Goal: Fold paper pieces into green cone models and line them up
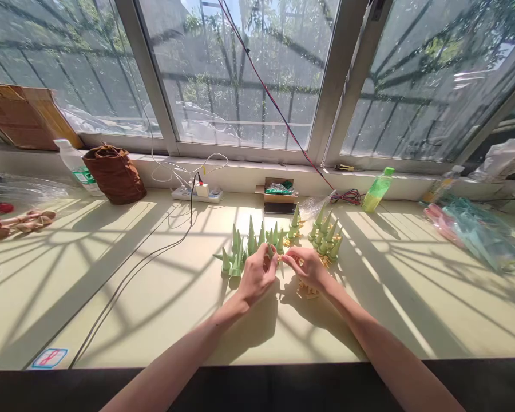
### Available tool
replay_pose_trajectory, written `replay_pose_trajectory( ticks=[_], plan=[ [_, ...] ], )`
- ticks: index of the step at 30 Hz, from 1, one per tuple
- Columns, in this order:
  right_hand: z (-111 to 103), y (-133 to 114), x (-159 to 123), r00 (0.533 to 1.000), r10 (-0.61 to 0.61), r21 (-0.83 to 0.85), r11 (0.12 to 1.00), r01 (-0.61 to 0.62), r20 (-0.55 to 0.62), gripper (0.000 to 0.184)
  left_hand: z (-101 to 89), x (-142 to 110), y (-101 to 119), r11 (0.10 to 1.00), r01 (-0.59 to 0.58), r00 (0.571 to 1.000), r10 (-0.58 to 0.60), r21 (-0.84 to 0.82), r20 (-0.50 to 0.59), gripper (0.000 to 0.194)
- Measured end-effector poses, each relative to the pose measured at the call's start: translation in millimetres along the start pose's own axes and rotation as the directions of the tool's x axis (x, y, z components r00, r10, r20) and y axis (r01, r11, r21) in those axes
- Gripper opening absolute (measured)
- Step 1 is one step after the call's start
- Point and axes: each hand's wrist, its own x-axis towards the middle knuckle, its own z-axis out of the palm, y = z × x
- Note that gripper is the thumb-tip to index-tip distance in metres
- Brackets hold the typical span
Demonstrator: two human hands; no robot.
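Observation:
My left hand [257, 276] is closed around a small green cone [270, 250], holding it above the table. Close beside it, my right hand [308, 266] pinches a small orange piece, mostly hidden by the fingertips, against the cone's side. Several pointed green cones [251, 236] stand behind and left of my left hand, and one lies on its side. Beyond my right hand is another group of green cones [325, 232] with yellow-orange bits around their bases. A small pile of orange-tan pieces [308, 290] lies under my right wrist.
Behind the cones sits an open small cardboard box [278, 197]. A power strip [197, 195] with black and white cables is at the back. A brown bag [115, 174] stands left, a green bottle [377, 190] right. Plastic bags [476, 232] lie far right.

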Motion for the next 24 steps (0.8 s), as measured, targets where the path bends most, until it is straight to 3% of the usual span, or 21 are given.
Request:
replay_pose_trajectory(
  ticks=[15, 24],
  plan=[
    [1.8, 2.5, 0.2, 0.999, -0.022, -0.039, 0.999, 0.021, -0.030, 0.038, 0.4, 0.2, 3.3, 0.999, -0.041, 0.998, 0.040, -0.015, -0.047, 0.012],
    [-0.7, 0.5, -0.1, 0.999, -0.030, -0.004, 1.000, 0.030, -0.031, 0.016, 0.0, 1.2, 4.7, 0.997, 0.051, 0.998, -0.053, -0.060, -0.019, 0.012]
  ],
)
